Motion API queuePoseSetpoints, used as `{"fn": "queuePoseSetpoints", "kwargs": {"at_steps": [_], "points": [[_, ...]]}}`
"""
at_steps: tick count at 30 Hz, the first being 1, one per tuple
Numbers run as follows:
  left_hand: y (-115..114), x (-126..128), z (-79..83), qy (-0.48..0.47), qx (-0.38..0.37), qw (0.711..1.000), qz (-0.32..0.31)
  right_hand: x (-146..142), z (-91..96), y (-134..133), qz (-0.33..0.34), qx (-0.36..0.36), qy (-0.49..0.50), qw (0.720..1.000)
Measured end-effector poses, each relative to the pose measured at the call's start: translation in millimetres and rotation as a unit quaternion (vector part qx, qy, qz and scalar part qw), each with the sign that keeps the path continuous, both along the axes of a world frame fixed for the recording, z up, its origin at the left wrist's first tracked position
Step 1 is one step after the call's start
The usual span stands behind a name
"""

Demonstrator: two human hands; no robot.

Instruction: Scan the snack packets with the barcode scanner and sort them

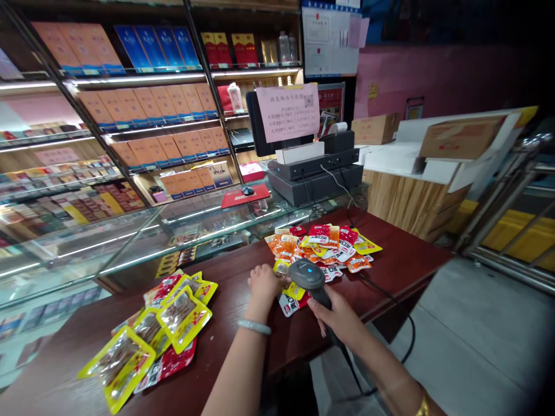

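Observation:
My right hand (336,315) is wrapped round the handle of a dark barcode scanner (307,274), its head pointing over the packets. My left hand (265,281), with a pale bangle on the wrist, is closed at the near left edge of a heap of snack packets (329,245). Its thumb lies on a yellow snack packet (295,290), which the hand and scanner partly cover. Just below that, a red and white packet (288,305) lies on the table. Further left is a second pile, with yellow clear-windowed packets (184,318) on top of red ones (176,364).
The dark red wooden table (243,393) adjoins a glass display counter (130,242). Behind the heap stand a cash register (316,176) and a monitor with a pink notice (288,112). The scanner's black cable (410,341) loops off the right edge. Boxed goods fill the shelves (150,107).

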State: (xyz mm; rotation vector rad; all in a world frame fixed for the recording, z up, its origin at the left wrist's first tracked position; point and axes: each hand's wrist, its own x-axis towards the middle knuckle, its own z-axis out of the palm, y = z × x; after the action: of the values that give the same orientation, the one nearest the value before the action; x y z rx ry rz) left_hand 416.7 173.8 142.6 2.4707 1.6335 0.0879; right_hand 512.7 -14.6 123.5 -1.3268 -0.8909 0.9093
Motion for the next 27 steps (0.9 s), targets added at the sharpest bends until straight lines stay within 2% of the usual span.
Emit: {"fn": "queuePoseSetpoints", "kwargs": {"at_steps": [3,7,10,13,17,21,24,27], "points": [[4.9,-7.5,1.3,-0.022,-0.034,0.999,0.001,1.7,-3.0,-1.5,-0.002,-0.002,-0.005,1.000],[4.6,-27.2,-2.8,-0.123,-0.075,0.990,0.003,-3.1,1.9,-2.0,0.009,-0.003,-0.011,1.000],[5.0,-40.4,-8.4,-0.226,-0.087,0.970,0.021,-12.7,9.3,0.2,0.035,-0.002,-0.024,0.999],[6.2,-49.7,-10.8,-0.317,-0.065,0.945,0.039,-24.2,14.2,6.2,0.058,0.006,-0.031,0.998],[5.2,-57.7,-5.2,-0.342,-0.026,0.937,0.063,-36.4,14.6,15.9,0.066,0.025,-0.019,0.997],[1.4,-69.8,0.2,-0.352,-0.023,0.932,0.081,-45.5,16.6,21.1,0.072,0.021,-0.013,0.997],[-1.1,-93.2,0.1,-0.387,-0.020,0.917,0.095,-58.0,22.1,26.4,0.092,0.009,-0.033,0.995],[-0.1,-135.9,-1.5,-0.416,0.013,0.900,0.129,-80.5,29.8,39.4,0.141,0.012,-0.054,0.988]]}}
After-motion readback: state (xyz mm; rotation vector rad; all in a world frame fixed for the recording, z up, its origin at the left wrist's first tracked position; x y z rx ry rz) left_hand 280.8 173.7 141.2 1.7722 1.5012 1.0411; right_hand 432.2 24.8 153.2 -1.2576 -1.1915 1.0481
